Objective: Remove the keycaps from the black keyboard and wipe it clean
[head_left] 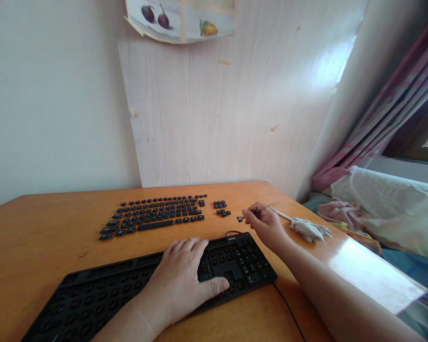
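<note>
A black keyboard (231, 263) lies at an angle across the front of the desk, with most of its keycaps off and its sockets bare. Across its middle rests my left hand (185, 273), palm down, the fingers over the back edge and the thumb stretched apart. Beyond the keyboard's right end, my right hand (266, 221) is closed in a pinch just above the desk. A small dark keycap (239, 219) is right at its fingertips. Something dark shows in the palm, too hidden to name. Removed keycaps (155, 213) lie in keyboard order behind.
Smaller keycap groups (221, 209) lie between the main rows and my right hand. A crumpled white cloth (310, 229) and a thin white stick (280, 212) are on the right. The keyboard cable (288, 308) runs toward me. A wall stands behind the desk (57, 228).
</note>
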`<act>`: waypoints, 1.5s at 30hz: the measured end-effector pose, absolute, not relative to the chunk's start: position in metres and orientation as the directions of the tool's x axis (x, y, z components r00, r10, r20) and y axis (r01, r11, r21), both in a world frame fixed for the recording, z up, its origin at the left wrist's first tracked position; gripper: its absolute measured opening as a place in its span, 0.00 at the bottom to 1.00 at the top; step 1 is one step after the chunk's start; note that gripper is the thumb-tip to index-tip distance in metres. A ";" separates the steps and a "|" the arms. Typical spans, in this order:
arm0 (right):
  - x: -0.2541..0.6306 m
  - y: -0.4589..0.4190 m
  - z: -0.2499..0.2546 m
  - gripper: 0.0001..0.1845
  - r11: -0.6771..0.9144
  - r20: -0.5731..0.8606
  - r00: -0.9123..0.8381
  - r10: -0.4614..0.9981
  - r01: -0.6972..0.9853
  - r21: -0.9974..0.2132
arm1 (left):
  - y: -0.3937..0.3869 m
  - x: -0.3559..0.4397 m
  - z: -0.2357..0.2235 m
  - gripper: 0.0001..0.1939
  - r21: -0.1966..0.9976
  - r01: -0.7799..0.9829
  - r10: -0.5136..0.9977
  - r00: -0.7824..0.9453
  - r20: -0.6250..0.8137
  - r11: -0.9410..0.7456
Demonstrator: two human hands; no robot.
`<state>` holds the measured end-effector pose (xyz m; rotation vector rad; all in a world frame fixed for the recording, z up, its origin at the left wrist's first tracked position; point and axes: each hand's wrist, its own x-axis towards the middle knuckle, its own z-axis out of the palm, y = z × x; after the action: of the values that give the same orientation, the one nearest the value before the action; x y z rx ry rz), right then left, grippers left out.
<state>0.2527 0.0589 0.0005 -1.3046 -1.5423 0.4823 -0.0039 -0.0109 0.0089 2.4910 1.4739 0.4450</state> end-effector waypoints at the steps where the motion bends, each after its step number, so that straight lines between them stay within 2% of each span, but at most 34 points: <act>1: 0.247 0.052 0.004 0.19 0.362 0.432 0.065 0.899 0.445 -0.819 | -0.010 -0.003 0.008 0.42 0.341 0.813 0.881 0.437 0.181 -0.472; 4: 0.231 0.030 0.011 0.17 0.428 0.441 -0.071 0.894 0.425 -0.798 | -0.008 0.000 0.004 0.33 0.378 0.798 0.880 0.385 0.278 -0.469; 8: 0.220 0.018 0.011 0.15 0.517 0.473 -0.211 0.855 0.404 -0.754 | -0.005 0.000 0.000 0.28 0.452 0.756 0.876 0.346 0.336 -0.473; 18: 0.224 0.026 0.004 0.11 0.524 0.474 -0.230 0.850 0.465 -0.714 | -0.002 -0.003 0.001 0.16 0.467 0.728 0.860 0.360 0.362 -0.502; 23: 0.226 0.023 0.007 0.08 0.550 0.483 -0.283 0.828 0.574 -0.606 | -0.001 -0.007 0.008 0.14 0.495 0.719 0.865 0.322 0.384 -0.488; 32: 0.216 0.008 0.011 0.08 0.680 0.440 -0.518 0.733 0.572 -0.459 | -0.015 0.008 0.010 0.12 0.410 0.694 0.806 0.492 0.330 -0.591; 45: 0.216 0.008 0.008 0.06 0.688 0.441 -0.528 0.726 0.576 -0.442 | -0.015 0.011 0.006 0.07 0.398 0.700 0.804 0.480 0.351 -0.592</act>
<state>0.2158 0.0083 0.0079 -0.9941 -2.2886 0.3222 0.0114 -0.0145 0.0062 2.5246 1.3006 0.7601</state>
